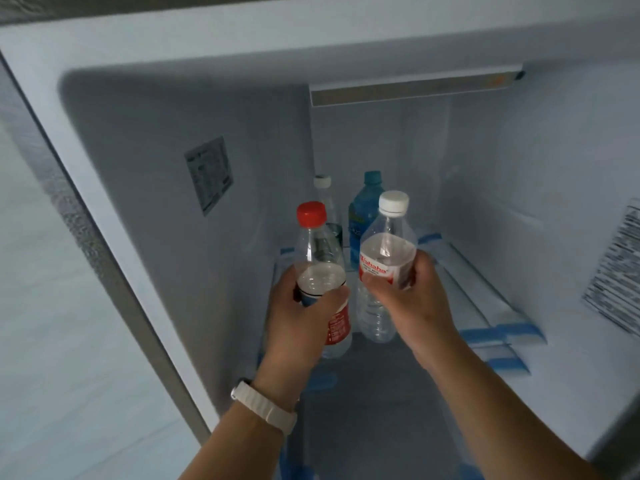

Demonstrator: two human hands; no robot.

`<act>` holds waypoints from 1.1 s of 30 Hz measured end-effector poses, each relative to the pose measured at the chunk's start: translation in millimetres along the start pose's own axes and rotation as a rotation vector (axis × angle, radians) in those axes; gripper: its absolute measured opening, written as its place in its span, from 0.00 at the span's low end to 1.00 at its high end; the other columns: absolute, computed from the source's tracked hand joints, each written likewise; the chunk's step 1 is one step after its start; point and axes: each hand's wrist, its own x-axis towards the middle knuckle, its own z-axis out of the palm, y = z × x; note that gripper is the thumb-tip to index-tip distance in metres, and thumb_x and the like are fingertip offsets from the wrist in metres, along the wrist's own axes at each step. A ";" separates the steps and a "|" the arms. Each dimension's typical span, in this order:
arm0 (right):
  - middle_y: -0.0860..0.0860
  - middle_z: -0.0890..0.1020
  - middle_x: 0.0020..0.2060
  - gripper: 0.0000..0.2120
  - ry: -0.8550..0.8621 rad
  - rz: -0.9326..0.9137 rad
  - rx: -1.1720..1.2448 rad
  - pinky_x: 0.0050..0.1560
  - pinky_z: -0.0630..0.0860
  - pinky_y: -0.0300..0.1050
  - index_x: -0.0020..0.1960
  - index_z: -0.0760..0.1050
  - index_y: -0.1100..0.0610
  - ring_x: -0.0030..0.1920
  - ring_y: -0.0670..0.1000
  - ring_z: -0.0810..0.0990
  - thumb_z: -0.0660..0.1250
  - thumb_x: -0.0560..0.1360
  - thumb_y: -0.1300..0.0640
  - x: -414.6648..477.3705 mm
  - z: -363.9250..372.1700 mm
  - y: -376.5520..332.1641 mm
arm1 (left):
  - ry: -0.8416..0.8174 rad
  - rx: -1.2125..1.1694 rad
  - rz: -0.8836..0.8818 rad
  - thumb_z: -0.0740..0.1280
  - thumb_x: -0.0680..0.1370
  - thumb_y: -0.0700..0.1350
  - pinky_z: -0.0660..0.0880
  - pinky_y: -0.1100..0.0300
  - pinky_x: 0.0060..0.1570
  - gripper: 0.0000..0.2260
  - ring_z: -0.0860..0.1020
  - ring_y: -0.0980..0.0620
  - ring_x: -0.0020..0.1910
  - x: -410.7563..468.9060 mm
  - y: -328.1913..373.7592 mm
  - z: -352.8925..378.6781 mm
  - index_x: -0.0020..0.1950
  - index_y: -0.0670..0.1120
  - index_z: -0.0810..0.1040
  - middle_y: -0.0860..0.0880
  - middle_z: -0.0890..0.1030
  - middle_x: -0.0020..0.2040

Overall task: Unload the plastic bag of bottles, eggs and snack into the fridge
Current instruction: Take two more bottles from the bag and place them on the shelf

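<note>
Both my arms reach into the open fridge (166, 188). My left hand (298, 317) grips a clear red-capped bottle (317, 251) around its red label. My right hand (408, 299) grips a clear white-capped bottle (388, 244) at its red and white label. Both bottles are upright, side by side, over the glass shelf (381, 393). Behind them at the back of the shelf stand a clear bottle with a white cap (323, 188) and a blue bottle (367, 206). The plastic bag, eggs and snack are out of view.
The fridge's left wall carries a grey sticker (209, 174), the right wall a white label (616, 271). Shelf rails with blue tape (498, 330) run along the right side. A light strip (415, 88) sits at the top back. The fridge's metal side (86, 237) is at left.
</note>
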 end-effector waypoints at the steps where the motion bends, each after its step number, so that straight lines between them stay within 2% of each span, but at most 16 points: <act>1: 0.43 0.83 0.45 0.23 -0.003 0.004 -0.001 0.37 0.74 0.29 0.59 0.74 0.49 0.43 0.37 0.82 0.78 0.68 0.58 0.9 1.7 3.1 | -0.003 -0.010 -0.007 0.75 0.72 0.39 0.76 0.63 0.43 0.16 0.83 0.62 0.43 1.6 -1.8 0.1 0.44 0.62 0.80 0.61 0.84 0.43; 4: 0.44 0.83 0.45 0.21 -0.015 0.024 -0.005 0.40 0.75 0.34 0.56 0.74 0.46 0.43 0.38 0.82 0.78 0.68 0.57 1.0 5.9 12.8 | -0.019 -0.041 -0.043 0.75 0.73 0.39 0.76 0.67 0.40 0.15 0.83 0.62 0.43 6.6 -8.6 -0.5 0.49 0.58 0.79 0.61 0.85 0.44; 7: 0.43 0.82 0.45 0.19 -0.052 0.027 -0.005 0.37 0.74 0.28 0.52 0.72 0.43 0.43 0.36 0.81 0.77 0.69 0.58 0.8 9.8 19.8 | -0.002 -0.041 -0.073 0.75 0.73 0.40 0.79 0.59 0.48 0.14 0.84 0.57 0.47 12.8 -16.2 -2.4 0.51 0.58 0.80 0.56 0.86 0.46; 9: 0.43 0.82 0.44 0.19 -0.066 0.011 0.001 0.38 0.74 0.27 0.52 0.72 0.43 0.43 0.35 0.81 0.76 0.70 0.59 1.5 11.1 22.0 | -0.009 -0.013 -0.059 0.75 0.73 0.40 0.79 0.55 0.51 0.14 0.84 0.57 0.48 15.2 -19.3 -2.7 0.50 0.59 0.80 0.56 0.85 0.47; 12: 0.44 0.82 0.47 0.19 -0.077 -0.022 0.003 0.42 0.74 0.27 0.56 0.73 0.45 0.46 0.36 0.81 0.76 0.71 0.59 0.9 11.2 27.3 | -0.007 0.015 -0.016 0.75 0.73 0.41 0.78 0.58 0.50 0.15 0.83 0.61 0.47 16.3 -24.2 -2.3 0.50 0.60 0.79 0.59 0.84 0.47; 15: 0.42 0.82 0.52 0.22 -0.105 -0.044 -0.031 0.48 0.76 0.29 0.60 0.71 0.43 0.51 0.37 0.81 0.76 0.71 0.56 -2.8 10.0 39.1 | 0.012 0.054 0.043 0.76 0.73 0.41 0.78 0.60 0.51 0.16 0.82 0.60 0.50 14.9 -32.5 -1.6 0.53 0.59 0.78 0.57 0.84 0.49; 18: 0.37 0.81 0.52 0.23 -0.120 -0.053 -0.115 0.47 0.75 0.28 0.58 0.70 0.39 0.52 0.34 0.80 0.76 0.71 0.55 -11.1 4.4 54.5 | 0.032 0.134 0.082 0.76 0.72 0.40 0.77 0.67 0.48 0.18 0.82 0.61 0.50 9.3 -47.1 -1.1 0.55 0.58 0.77 0.57 0.84 0.50; 21: 0.35 0.80 0.49 0.22 -0.146 -0.051 -0.212 0.46 0.75 0.26 0.55 0.69 0.36 0.50 0.32 0.79 0.77 0.70 0.54 -17.8 -0.5 66.2 | 0.014 0.208 0.046 0.79 0.70 0.39 0.76 0.71 0.43 0.22 0.82 0.62 0.49 2.2 -66.4 -2.7 0.55 0.58 0.76 0.59 0.83 0.49; 23: 0.37 0.81 0.49 0.21 -0.155 -0.048 -0.268 0.45 0.76 0.29 0.54 0.69 0.37 0.50 0.34 0.79 0.77 0.69 0.50 -14.6 -0.8 72.2 | 0.013 0.267 0.015 0.80 0.69 0.42 0.75 0.71 0.45 0.23 0.81 0.63 0.51 1.5 -74.1 -2.6 0.57 0.59 0.74 0.60 0.81 0.52; 26: 0.42 0.81 0.52 0.23 -0.166 -0.025 -0.295 0.50 0.78 0.37 0.58 0.71 0.43 0.51 0.39 0.80 0.77 0.68 0.47 -0.9 0.9 83.6 | 0.010 0.328 0.014 0.79 0.70 0.44 0.74 0.74 0.44 0.21 0.80 0.66 0.48 9.1 -79.4 1.8 0.53 0.61 0.72 0.62 0.80 0.50; 29: 0.45 0.81 0.55 0.26 -0.193 -0.032 -0.333 0.55 0.79 0.46 0.62 0.72 0.48 0.55 0.44 0.80 0.77 0.68 0.48 16.1 3.4 90.9 | -0.012 0.351 0.003 0.79 0.71 0.46 0.74 0.70 0.47 0.22 0.78 0.65 0.50 21.3 -80.5 9.4 0.58 0.57 0.72 0.60 0.79 0.52; 31: 0.45 0.82 0.54 0.24 -0.187 -0.049 -0.337 0.53 0.80 0.43 0.61 0.73 0.50 0.54 0.45 0.81 0.76 0.69 0.50 27.1 5.1 93.6 | -0.026 0.345 0.004 0.78 0.71 0.44 0.73 0.73 0.44 0.21 0.78 0.66 0.48 31.2 -81.2 15.9 0.57 0.57 0.72 0.60 0.79 0.51; 33: 0.43 0.80 0.52 0.20 -0.159 -0.067 -0.344 0.47 0.75 0.33 0.57 0.72 0.49 0.51 0.44 0.80 0.76 0.69 0.52 36.0 6.7 93.3 | -0.040 0.342 0.018 0.78 0.72 0.42 0.71 0.77 0.40 0.21 0.76 0.70 0.44 41.7 -80.3 22.6 0.52 0.60 0.71 0.63 0.77 0.47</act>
